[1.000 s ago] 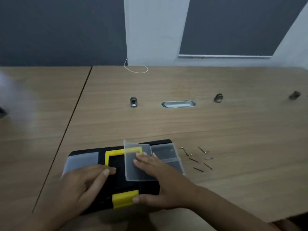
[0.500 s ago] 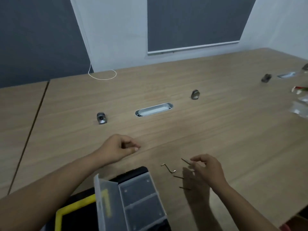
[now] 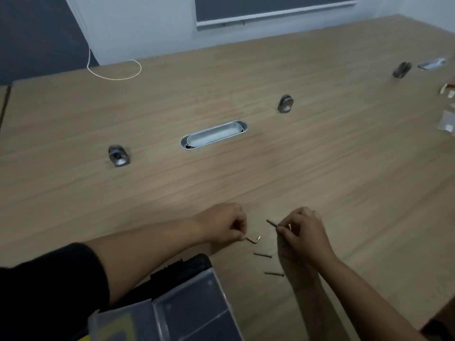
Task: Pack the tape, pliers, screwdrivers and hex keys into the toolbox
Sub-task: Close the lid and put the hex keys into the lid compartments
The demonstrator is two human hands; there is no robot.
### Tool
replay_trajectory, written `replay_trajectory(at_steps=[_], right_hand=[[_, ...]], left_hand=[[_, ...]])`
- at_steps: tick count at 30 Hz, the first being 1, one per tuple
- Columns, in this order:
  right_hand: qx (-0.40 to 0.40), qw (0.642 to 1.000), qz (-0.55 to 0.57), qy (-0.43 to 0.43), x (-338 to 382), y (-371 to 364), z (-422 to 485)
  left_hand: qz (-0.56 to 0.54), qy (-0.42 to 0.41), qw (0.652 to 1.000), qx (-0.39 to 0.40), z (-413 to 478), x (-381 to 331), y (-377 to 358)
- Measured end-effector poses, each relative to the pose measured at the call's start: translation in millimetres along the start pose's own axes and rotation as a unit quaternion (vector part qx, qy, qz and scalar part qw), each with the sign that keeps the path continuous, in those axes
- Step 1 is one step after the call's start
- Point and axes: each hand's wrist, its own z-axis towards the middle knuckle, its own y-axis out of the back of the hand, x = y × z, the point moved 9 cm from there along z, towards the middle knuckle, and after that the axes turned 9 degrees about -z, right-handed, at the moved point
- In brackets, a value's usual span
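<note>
The black toolbox (image 3: 183, 268) sits at the bottom edge, its clear organiser lid (image 3: 108, 323) flipped up over the divided tray (image 3: 194, 313). My left hand (image 3: 221, 223) pinches the long end of an L-shaped hex key (image 3: 254, 239) that lies on the wooden table. My right hand (image 3: 304, 233) grips another hex key (image 3: 272, 223), whose dark end sticks out to the left above the table. Two more thin keys (image 3: 263, 255) (image 3: 274, 274) lie loose between my hands and the toolbox. No tape, pliers or screwdrivers are in sight.
A metal cable slot (image 3: 213, 135) is set in the table's middle, with metal fittings (image 3: 118, 155) (image 3: 285, 104) either side. A white cord (image 3: 115, 70) loops at the far edge. Small items (image 3: 446, 123) lie at the right edge.
Both hands left the toolbox and its lid and moved right to the loose keys. Since half a second ago each hand has closed on one hex key. The camera turned right.
</note>
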Motion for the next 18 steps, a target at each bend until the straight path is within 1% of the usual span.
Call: replay_trajectory(at_steps=[3,6,7,8,10,11,13,15,18], right_hand=[[-0.013,1.0,0.013,0.017,12,11,0],[-0.036,0.995,0.087,0.045,35,39,-6],[-0.032,0.991,0.11,0.066,47,48,-12],[-0.016,0.988,0.128,0.088,60,55,-19],[0.04,0.978,0.156,0.13,87,63,-36],[0.071,0.972,0.167,0.15,101,64,-45],[0.129,0.957,0.176,0.189,130,64,-63],[0.159,0.946,0.164,0.228,156,60,-78],[0.154,0.942,0.134,0.266,179,53,-89]], left_hand=[[0.004,0.014,1.0,-0.006,-5,0,4],[-0.064,0.006,0.994,-0.084,-31,-20,46],[-0.09,0.004,0.991,-0.094,-47,-30,63],[-0.12,0.004,0.989,-0.081,-65,-41,77],[-0.172,0.012,0.985,-0.002,-104,-63,89],[-0.175,0.024,0.983,0.045,-123,-73,88],[-0.138,0.051,0.982,0.121,-149,-83,76],[-0.076,0.074,0.982,0.153,-158,-84,62],[-0.014,0.094,0.984,0.148,-158,-82,53]])
